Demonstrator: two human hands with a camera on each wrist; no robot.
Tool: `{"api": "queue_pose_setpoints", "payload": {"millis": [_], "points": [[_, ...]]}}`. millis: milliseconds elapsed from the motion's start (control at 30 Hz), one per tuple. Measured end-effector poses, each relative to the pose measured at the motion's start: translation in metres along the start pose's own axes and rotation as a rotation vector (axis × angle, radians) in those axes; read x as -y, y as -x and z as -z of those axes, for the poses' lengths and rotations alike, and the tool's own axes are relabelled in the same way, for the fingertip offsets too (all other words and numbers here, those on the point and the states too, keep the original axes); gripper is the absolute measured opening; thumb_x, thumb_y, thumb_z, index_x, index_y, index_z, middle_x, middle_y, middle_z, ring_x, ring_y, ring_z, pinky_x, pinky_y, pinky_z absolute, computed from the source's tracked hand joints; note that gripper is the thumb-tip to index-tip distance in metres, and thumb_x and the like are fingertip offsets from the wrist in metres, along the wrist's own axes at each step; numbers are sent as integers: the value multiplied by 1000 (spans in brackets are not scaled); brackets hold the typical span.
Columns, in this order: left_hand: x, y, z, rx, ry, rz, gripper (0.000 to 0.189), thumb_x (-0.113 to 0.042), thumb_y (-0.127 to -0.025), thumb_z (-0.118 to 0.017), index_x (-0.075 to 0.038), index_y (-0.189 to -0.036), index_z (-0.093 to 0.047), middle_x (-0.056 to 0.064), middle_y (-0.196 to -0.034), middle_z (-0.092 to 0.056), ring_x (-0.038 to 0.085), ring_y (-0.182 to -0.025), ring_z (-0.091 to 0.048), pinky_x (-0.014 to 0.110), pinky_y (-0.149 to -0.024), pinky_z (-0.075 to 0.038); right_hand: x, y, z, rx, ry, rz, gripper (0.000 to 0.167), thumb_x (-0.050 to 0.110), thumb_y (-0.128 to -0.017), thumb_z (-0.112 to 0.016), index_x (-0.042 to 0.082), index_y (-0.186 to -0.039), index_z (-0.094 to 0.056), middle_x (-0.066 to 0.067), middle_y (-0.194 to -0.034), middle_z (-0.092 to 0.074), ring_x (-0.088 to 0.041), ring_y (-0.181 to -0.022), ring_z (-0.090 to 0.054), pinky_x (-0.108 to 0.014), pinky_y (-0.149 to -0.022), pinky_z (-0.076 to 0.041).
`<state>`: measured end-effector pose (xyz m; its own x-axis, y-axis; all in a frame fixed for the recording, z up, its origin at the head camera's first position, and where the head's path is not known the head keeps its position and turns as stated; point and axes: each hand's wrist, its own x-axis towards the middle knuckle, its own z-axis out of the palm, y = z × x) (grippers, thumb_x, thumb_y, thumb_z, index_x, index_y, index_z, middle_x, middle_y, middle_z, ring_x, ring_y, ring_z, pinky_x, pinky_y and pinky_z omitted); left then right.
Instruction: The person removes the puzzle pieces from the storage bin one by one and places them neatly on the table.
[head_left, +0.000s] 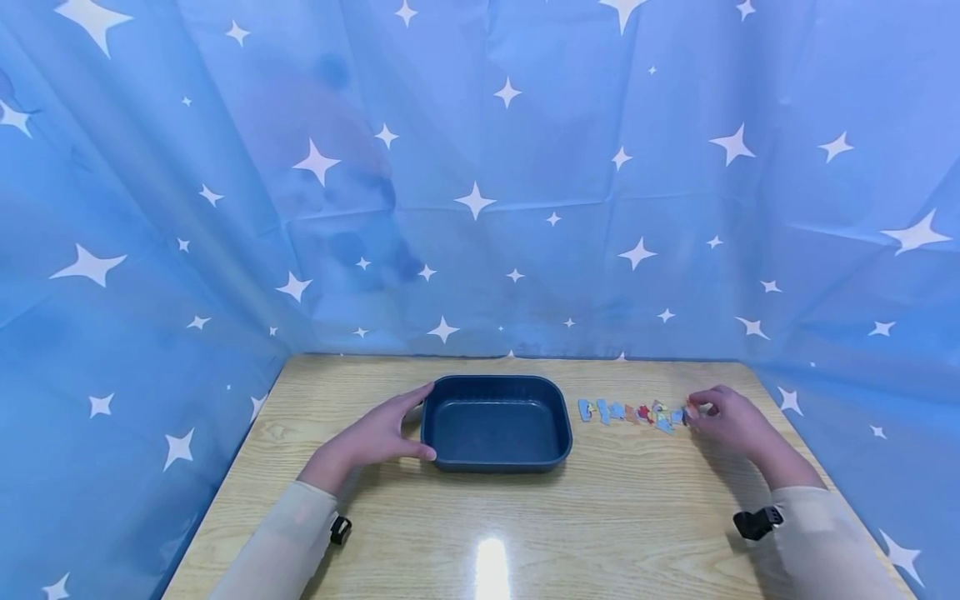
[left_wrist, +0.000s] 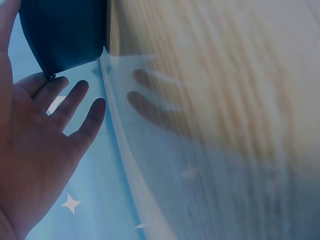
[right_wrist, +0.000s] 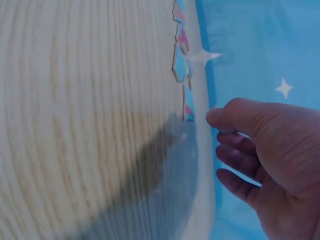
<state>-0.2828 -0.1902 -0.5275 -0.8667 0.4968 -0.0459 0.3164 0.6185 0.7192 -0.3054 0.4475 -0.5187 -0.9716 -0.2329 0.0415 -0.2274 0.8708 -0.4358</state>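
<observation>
A dark blue rectangular tray (head_left: 495, 464) stands on the wooden table. At its left end is my left hand (head_left: 378, 429), fingers spread, index finger by the far corner and thumb at the near corner. The left wrist view shows the tray's dark underside or wall (left_wrist: 65, 35) against the fingers, the others reaching out loosely. To the tray's right, several small colourful jigsaw puzzle pieces (head_left: 630, 413) lie in a row. At the row's right end my right hand (head_left: 727, 421) pinches a small reddish piece between thumb and index finger, mostly hidden by the fingertips.
The light wooden table (head_left: 600, 525) ends at a blue star-printed curtain (head_left: 480, 250) behind and at both sides. In the right wrist view, the row of pieces (right_wrist: 180, 65) runs close to the table's edge. A bright reflection (head_left: 492, 571) shows near the front.
</observation>
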Motion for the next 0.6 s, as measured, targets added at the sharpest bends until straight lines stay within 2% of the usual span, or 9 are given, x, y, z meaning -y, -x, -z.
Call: {"api": "queue_pose_setpoints", "payload": {"millis": [233, 433, 600], "points": [[1, 0, 0, -4, 8, 1, 120, -51, -86, -95, -22, -178, -24, 6, -181, -30, 35, -166, -29, 59, -132, -29, -13, 1, -3, 21, 25, -2, 38, 4, -98, -77, -17, -129, -70, -28, -112, -67, -46, -99, -70, -64, -85, -61], [1, -1, -1, -3, 5, 2, 120, -52, -86, -95, -22, -178, -24, 6, -181, -30, 35, -166, -29, 60, -132, -28, -17, 3, -6, 34, 14, -6, 34, 3, -101, -75, -17, -127, -70, -31, -117, -66, -45, -100, -70, -62, -84, -62], [1, 0, 0, -4, -2, 3, 120, -53, -86, -95, -23, -178, -24, 5, -181, -30, 35, -166, -28, 60, -132, -28, -16, 2, -8, 28, 37, 11, 31, 2, -100, -76, -16, -125, -72, -29, -115, -67, -41, -98, -70, -59, -82, -62]]}}
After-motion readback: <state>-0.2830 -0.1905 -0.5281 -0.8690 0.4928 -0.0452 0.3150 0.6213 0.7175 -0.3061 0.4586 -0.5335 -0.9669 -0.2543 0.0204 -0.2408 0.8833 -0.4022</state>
